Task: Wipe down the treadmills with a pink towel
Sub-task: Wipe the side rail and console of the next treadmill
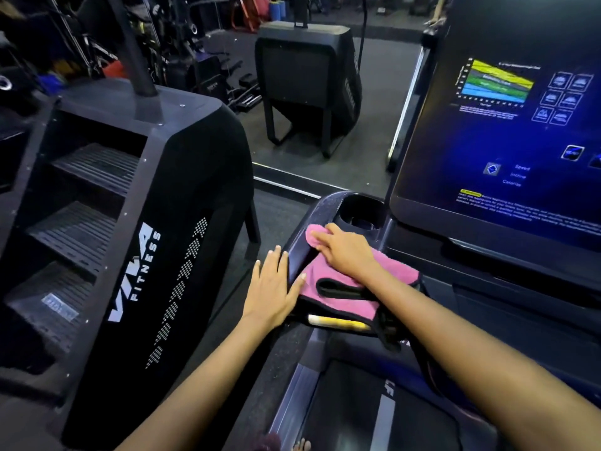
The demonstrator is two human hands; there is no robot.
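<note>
A pink towel (335, 292) with black trim lies over the left arm of the treadmill console (300, 232), just in front of a round cup holder (361, 213). My right hand (344, 250) lies flat on the towel and presses it down, fingers stretched toward the console's left edge. My left hand (271, 288) rests flat against the outer side of the same console arm, fingers straight, thumb touching the towel's edge. The treadmill's lit screen (507, 125) stands to the right. Its belt (374, 408) runs below my arms.
A black stair-climber machine (130, 222) marked VIVA FITNESS stands close on the left. A mirror (325, 92) ahead reflects machines and gym gear. A yellow-white label (338, 322) sits under the towel. A narrow floor gap separates the two machines.
</note>
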